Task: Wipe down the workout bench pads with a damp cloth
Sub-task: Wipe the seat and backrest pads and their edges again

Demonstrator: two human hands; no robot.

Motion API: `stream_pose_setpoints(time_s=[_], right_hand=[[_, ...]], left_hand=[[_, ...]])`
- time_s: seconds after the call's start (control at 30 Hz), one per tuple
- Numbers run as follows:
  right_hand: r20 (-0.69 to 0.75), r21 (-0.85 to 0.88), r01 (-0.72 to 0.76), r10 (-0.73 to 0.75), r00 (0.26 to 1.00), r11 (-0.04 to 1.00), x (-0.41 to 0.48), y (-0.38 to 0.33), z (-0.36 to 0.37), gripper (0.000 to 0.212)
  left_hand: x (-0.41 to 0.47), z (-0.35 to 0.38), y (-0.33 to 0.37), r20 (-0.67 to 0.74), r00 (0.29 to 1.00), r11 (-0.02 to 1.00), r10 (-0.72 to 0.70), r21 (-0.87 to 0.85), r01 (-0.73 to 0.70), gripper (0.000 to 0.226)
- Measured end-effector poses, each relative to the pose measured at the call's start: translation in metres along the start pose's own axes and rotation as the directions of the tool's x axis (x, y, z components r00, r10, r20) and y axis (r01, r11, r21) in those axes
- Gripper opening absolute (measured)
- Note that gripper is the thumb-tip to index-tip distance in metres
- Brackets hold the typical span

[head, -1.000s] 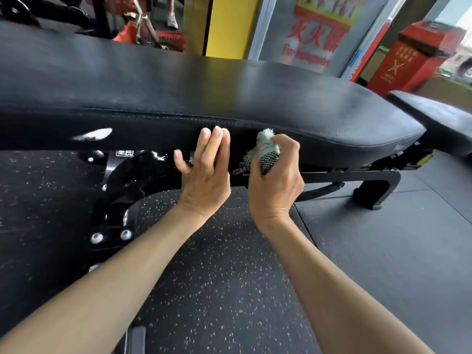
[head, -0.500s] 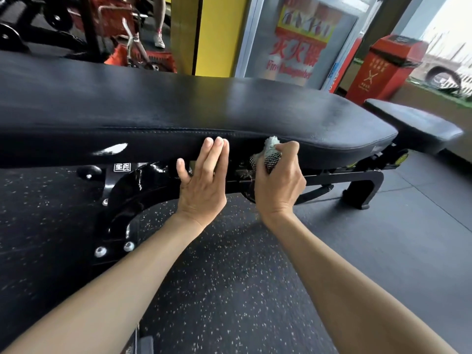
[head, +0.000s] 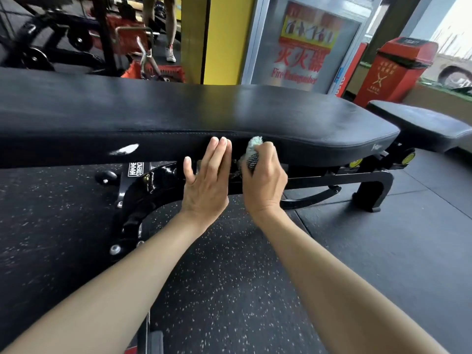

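Observation:
A long black bench pad [head: 178, 116] runs across the view, with a smaller seat pad [head: 421, 123] at its right end. My right hand [head: 265, 180] grips a bunched pale green and black-checked cloth [head: 252, 152] against the pad's near side edge. My left hand [head: 207, 182] lies flat with straight fingers against the same side edge, just left of the cloth. A white scuff [head: 125, 149] marks the pad's side further left.
The black steel frame [head: 143, 190] and foot [head: 373, 190] stand under the pad on speckled rubber flooring [head: 224, 290]. Behind are a red bin [head: 393, 70], a fire extinguisher cabinet [head: 304, 47], a yellow pillar [head: 224, 39], gym machines and a person's legs [head: 168, 29].
The view has lifted and pulled back slightly, showing more of the seat pad. Both hands stay at the pad's side edge, the cloth still pressed there.

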State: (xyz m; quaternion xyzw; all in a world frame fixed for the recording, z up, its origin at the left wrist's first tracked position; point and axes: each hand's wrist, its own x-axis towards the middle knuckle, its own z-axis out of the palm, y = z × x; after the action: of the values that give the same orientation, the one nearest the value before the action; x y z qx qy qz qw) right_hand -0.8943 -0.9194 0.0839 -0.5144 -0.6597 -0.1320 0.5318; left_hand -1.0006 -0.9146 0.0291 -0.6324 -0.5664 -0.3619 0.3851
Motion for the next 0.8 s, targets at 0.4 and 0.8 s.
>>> stream_pose_setpoints(time_s=[0.4, 0.8], right_hand=[[0.058, 0.029, 0.047, -0.049, 0.997, 0.998, -0.003, -0.006, 0.001, 0.039], [0.101, 0.001, 0.119, -0.118, 0.988, 0.993, 0.005, -0.009, -0.002, 0.025]], left_hand=[[0.002, -0.024, 0.001, 0.201, 0.979, 0.997, 0.022, -0.074, -0.007, 0.095], [0.004, -0.027, 0.004, 0.19, 0.982, 0.994, 0.003, -0.104, 0.017, 0.087]])
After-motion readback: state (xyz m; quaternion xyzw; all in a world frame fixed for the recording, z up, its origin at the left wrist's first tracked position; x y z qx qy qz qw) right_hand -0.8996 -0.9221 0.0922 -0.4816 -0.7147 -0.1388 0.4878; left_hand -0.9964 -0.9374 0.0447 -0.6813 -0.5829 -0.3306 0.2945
